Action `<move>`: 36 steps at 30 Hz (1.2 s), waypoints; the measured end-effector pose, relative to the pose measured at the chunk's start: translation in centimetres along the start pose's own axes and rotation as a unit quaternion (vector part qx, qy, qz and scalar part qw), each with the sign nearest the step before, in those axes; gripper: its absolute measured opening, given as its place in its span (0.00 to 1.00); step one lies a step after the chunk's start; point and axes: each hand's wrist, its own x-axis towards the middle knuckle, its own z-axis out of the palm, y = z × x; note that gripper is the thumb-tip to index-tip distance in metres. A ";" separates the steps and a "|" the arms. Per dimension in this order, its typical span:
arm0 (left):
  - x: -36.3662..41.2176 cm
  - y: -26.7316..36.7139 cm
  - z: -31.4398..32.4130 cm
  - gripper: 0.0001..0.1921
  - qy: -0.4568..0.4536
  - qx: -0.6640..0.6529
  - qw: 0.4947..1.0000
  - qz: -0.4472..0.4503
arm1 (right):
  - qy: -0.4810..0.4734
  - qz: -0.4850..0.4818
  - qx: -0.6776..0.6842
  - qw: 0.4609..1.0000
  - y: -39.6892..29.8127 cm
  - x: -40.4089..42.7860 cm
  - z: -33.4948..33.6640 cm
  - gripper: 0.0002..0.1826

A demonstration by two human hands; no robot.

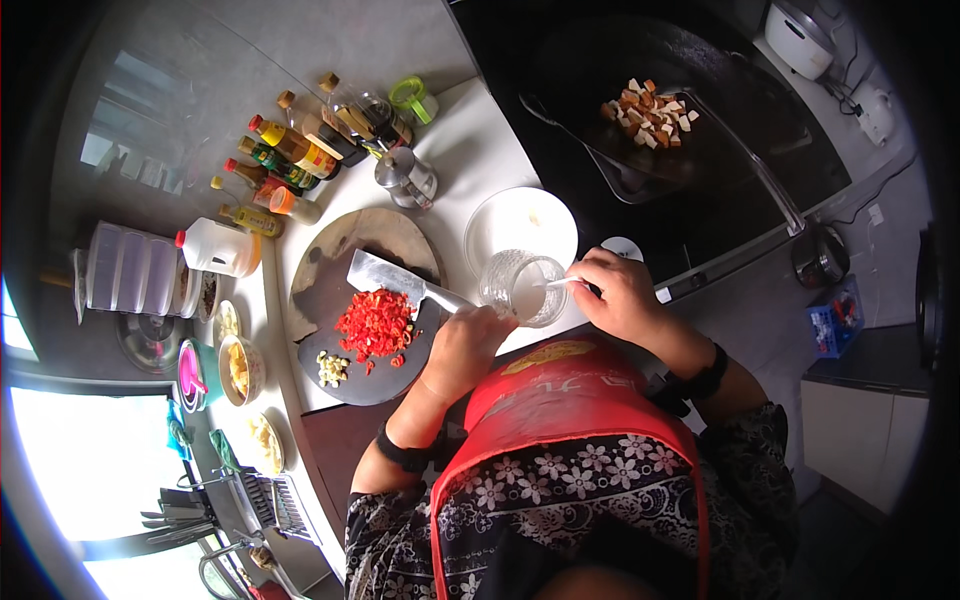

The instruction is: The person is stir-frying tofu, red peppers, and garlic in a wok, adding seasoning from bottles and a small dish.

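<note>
My left hand (466, 349) grips the near-left side of a textured glass jar (495, 283), which tilts with its mouth towards me. A pale substance shows inside the jar. My right hand (619, 292) holds a thin white spoon (561, 282), its far end inside the jar's mouth. A white plate (517, 214) lies just beyond the jar. Left of the jar, a cleaver (386, 274) rests on a round chopping board (319, 255), its handle reaching close to my left hand. Chopped red chilli (375, 322) and chopped garlic (332, 369) lie on the board.
Diced tofu-like pieces (651, 116) sit in a dark wok with a metal-handled spatula (757, 169). Sauce bottles (296, 146) and a metal pot (405, 176) line the wall. Bowls of cut food (241, 371) stand left. A white counter edge (525, 341) runs before my apron.
</note>
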 end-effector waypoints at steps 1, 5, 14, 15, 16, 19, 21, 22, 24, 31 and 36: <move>0.1 0.2 -0.1 0.11 -0.001 0.001 1.000 -0.001 | -0.004 0.008 -0.002 1.000 0.0 -0.1 0.0 0.05; 0.3 1.0 -0.3 0.10 0.007 0.039 0.999 0.017 | 0.009 0.005 -0.005 1.000 0.2 -0.4 0.4 0.05; 1.1 2.4 -0.4 0.12 0.036 0.094 0.993 0.069 | 0.002 0.141 0.142 0.980 1.2 -1.1 1.5 0.07; 1.1 2.5 -0.4 0.12 0.033 0.094 0.992 0.074 | -0.003 0.181 0.166 0.969 1.2 -1.1 1.4 0.07; 1.2 2.5 -0.4 0.12 0.034 0.094 0.992 0.074 | -0.008 0.220 0.190 0.957 1.3 -1.0 1.2 0.07; 1.4 2.5 -0.4 0.12 0.030 0.072 0.994 0.076 | 0.007 0.277 0.273 0.921 2.3 -1.0 1.1 0.07; 1.6 2.5 -0.4 0.12 0.024 0.059 0.996 0.067 | 0.004 0.309 0.287 0.907 1.8 -0.6 -0.2 0.07; 1.7 2.2 -0.3 0.12 0.025 0.058 0.996 0.067 | 0.003 0.334 0.321 0.886 1.6 -0.3 -0.9 0.07; 2.0 1.5 0.2 0.11 0.034 0.022 0.999 0.027 | -0.010 0.393 0.390 0.833 1.9 0.1 -2.0 0.07; 4.2 2.3 0.1 0.20 -0.041 -0.065 0.996 -0.036 | 0.034 0.400 0.405 0.821 1.5 1.7 -6.3 0.08; 6.3 3.1 0.2 0.21 -0.093 -0.125 0.984 -0.082 | 0.055 0.399 0.415 0.816 2.2 3.2 -9.6 0.10</move>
